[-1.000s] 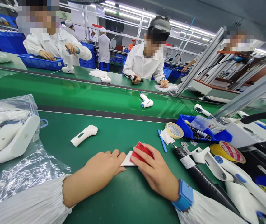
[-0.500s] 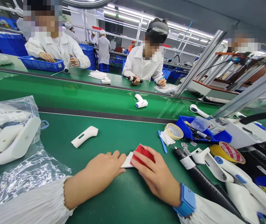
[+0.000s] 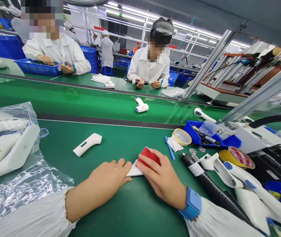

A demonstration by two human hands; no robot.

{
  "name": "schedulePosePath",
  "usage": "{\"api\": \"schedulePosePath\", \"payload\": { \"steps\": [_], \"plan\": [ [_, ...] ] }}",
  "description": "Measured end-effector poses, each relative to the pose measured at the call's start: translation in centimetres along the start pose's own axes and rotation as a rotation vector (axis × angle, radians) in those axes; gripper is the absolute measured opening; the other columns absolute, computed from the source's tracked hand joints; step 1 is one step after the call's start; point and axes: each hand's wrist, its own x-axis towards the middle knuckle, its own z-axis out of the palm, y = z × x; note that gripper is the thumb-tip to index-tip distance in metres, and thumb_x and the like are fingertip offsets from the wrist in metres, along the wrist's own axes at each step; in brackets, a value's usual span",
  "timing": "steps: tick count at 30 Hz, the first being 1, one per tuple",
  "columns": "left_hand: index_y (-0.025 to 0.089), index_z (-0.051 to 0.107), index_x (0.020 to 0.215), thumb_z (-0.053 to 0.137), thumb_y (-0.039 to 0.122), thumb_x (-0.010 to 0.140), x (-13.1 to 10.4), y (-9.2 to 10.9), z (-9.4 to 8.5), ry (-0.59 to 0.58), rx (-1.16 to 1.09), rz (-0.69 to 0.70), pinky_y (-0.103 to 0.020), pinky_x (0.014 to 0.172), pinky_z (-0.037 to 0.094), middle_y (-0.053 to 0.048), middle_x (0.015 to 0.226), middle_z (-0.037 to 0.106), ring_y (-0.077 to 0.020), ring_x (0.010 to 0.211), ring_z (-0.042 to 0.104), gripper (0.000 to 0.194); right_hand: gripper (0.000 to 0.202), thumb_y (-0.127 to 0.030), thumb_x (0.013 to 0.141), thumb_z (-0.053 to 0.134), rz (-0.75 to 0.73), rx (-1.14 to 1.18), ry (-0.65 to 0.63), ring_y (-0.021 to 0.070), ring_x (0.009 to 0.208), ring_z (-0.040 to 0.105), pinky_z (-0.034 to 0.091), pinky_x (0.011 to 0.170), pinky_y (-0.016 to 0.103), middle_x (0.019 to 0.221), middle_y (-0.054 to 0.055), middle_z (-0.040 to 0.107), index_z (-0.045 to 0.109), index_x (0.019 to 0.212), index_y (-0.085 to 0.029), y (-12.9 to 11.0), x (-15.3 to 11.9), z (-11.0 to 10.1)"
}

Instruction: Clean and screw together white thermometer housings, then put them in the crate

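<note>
My left hand presses a thin white plastic piece onto the green tabletop, its fingers together over the left end. Between my fingers, much of that piece is hidden. My right hand grips a small red block with dark marks on it. The block's lower edge rests on or against the white piece; I cannot tell how firmly. Beyond my left hand lies a white curved handle shell with a slot.
On the left are plastic bags with white housings. A black electric screwdriver, tape roll, blue tray and white thermometer parts crowd the right. A white thermometer gun lies on the green belt; co-workers sit beyond.
The view has shifted slightly. Both my hands keep their grips, with the red block little changed on the white piece. Across the belt, a co-worker's hand has come nearer a screwdriver's tip.
</note>
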Motion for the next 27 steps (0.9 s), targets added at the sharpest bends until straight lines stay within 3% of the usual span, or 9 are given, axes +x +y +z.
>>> {"api": "schedulePosePath", "payload": {
  "steps": [27],
  "plan": [
    [0.017, 0.054, 0.094, 0.032, 0.033, 0.09, 0.06, 0.1, -0.07, 0.002, 0.028, 0.014, -0.031, 0.046, 0.046, -0.006, 0.081, 0.06, -0.022, 0.059, 0.061, 0.027, 0.036, -0.013, 0.084, 0.045, -0.018, 0.037, -0.001, 0.0305, 0.115, 0.036, 0.043, 0.085, 0.047, 0.125, 0.002, 0.052, 0.053, 0.118, -0.022, -0.12, -0.16, 0.08]
  ]
}}
